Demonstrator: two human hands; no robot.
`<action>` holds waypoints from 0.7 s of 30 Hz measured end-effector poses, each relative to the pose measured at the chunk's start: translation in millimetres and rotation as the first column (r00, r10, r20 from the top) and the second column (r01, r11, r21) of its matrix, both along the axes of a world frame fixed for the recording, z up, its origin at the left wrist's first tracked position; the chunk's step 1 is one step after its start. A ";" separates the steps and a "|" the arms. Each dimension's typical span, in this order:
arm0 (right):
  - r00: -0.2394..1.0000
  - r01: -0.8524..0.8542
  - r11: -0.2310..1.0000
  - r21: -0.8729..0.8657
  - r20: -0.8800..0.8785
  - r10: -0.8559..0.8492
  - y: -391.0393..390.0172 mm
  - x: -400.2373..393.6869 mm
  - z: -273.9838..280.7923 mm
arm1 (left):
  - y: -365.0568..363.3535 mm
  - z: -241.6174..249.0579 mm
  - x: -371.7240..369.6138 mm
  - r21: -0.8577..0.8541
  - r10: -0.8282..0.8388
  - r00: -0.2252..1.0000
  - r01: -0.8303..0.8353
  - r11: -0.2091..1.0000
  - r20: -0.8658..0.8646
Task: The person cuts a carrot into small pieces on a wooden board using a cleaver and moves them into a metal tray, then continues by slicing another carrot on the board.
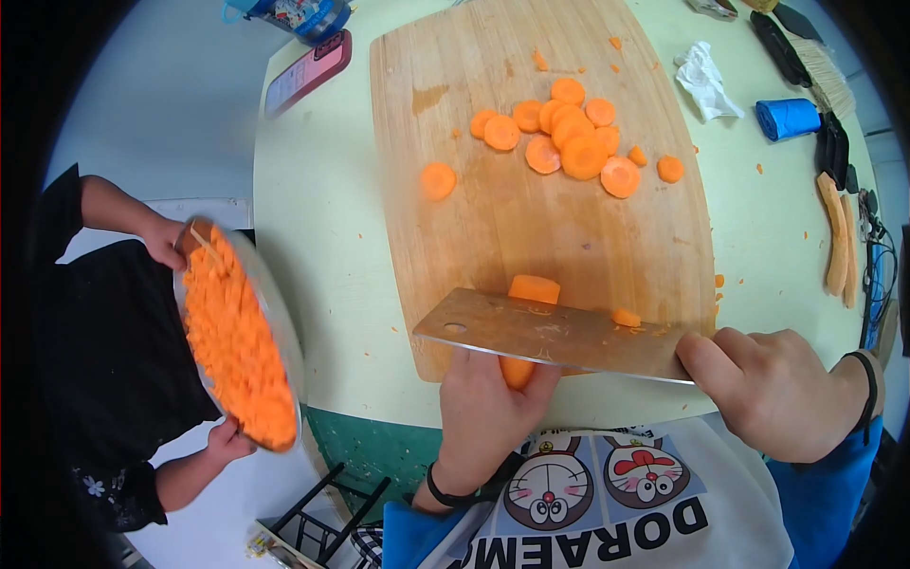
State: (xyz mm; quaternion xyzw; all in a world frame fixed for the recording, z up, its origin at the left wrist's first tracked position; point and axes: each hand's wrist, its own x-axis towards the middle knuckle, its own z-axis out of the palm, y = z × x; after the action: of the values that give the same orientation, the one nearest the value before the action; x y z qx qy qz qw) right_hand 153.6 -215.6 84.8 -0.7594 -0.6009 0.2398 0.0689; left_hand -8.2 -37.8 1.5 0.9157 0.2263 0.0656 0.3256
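My right hand is closed round the handle end of a broad cleaver, its blade lying across the front of the wooden cutting board. A carrot passes beneath the blade, one cut end showing beyond it. My left hand grips the carrot's near end, its fingertips partly hidden by the cleaver. A small carrot piece sits at the blade's far edge. Farther up the board, several round carrot slices lie in a loose heap, with a single slice apart on the left.
At the left, another person's hands hold a metal bowl heaped with chopped carrot. A phone and a blue container are at the back left. On the right lie a crumpled tissue, a blue roll and long peeled carrots.
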 end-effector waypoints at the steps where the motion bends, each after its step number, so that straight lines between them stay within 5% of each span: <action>1: 1.000 -0.003 1.000 0.003 -0.008 0.003 0.6 0.2 -0.1 | 0.4 0.5 0.1 -0.002 0.001 1.000 -0.001 1.000 0.000; 21: 0.993 -0.048 0.999 -0.020 -0.108 0.045 13.8 8.5 0.5 | -5.4 3.8 1.6 0.088 0.003 0.995 0.006 0.996 -0.096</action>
State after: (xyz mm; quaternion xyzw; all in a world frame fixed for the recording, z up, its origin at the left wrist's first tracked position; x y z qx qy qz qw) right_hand 162.0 -201.8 85.3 -0.7319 -0.6112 0.2886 0.0870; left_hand -6.6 -43.3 5.4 0.9315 0.2378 0.0313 0.2736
